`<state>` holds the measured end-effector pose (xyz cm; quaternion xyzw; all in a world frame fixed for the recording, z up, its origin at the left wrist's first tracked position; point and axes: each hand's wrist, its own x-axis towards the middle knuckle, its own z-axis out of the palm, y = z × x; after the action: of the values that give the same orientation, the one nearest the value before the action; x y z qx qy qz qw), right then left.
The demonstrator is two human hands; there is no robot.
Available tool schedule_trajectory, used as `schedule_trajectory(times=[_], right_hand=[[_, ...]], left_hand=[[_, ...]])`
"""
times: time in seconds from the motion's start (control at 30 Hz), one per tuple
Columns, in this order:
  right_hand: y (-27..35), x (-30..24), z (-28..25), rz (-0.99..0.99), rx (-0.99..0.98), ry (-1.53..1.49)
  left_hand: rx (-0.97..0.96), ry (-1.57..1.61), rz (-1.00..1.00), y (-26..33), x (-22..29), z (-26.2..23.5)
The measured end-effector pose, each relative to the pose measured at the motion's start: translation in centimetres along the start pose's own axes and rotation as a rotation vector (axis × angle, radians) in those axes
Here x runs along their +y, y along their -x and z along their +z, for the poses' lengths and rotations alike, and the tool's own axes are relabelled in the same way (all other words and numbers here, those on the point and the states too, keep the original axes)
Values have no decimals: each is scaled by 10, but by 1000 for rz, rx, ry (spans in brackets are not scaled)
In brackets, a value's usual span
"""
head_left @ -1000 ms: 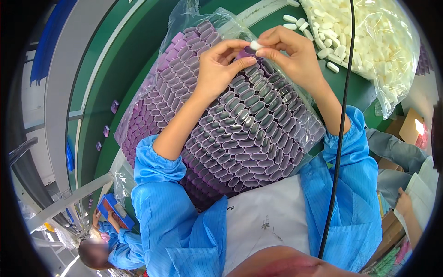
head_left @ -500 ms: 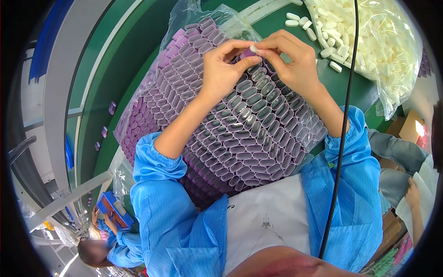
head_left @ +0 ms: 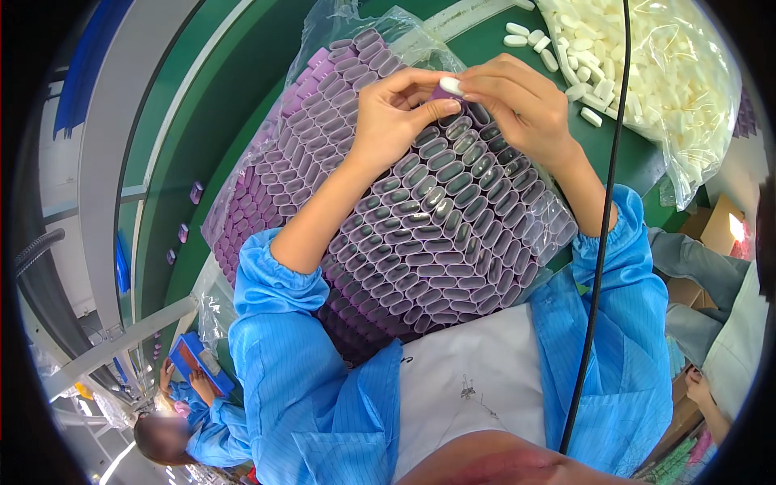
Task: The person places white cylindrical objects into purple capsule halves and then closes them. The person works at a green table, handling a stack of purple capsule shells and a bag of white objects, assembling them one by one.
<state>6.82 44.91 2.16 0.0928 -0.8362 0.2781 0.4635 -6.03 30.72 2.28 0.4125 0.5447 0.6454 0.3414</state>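
Note:
Near the far edge of a wide block of purple oval open-topped shells [head_left: 420, 218], my left hand [head_left: 386, 121] is closed round one purple shell [head_left: 439, 94]. A white oval plug [head_left: 450, 84] sits at that shell's upper end. The thumb and fingers of my right hand [head_left: 529, 109] pinch together at the plug's right side. How deep the plug goes into the shell is hidden by my fingers. Clear plastic film [head_left: 311, 40] lies around the block, whose shells stand packed side by side with their openings up.
A clear bag [head_left: 675, 149] of white plugs lies at the far right, with several loose plugs [head_left: 517, 40] beside it on the green surface. A black cable [head_left: 608, 178] hangs across the right side. Purple shells [head_left: 196, 192] stand along the left. Another person [head_left: 210, 424] handles a blue tray [head_left: 212, 373].
The white plug's face shows more fully above the shell. Both hands have shifted slightly right, and my right fingers now lie straighter at the plug's side.

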Motion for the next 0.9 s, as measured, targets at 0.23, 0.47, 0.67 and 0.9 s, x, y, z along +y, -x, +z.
schedule_trajectory(times=[0.23,0.47,0.67,0.9], right_hand=[[0,-5,2,-29,-14,-28],[-2,-8,2,-37,17,-46],[-2,-7,3,-58,50,-63],[0,-11,0,-15,3,-28]], left_hand=[[-13,59,13,3,-2,0],[-12,99,20,3,1,1],[7,77,50,3,0,-1],[-80,-10,127,1,7,-1]])
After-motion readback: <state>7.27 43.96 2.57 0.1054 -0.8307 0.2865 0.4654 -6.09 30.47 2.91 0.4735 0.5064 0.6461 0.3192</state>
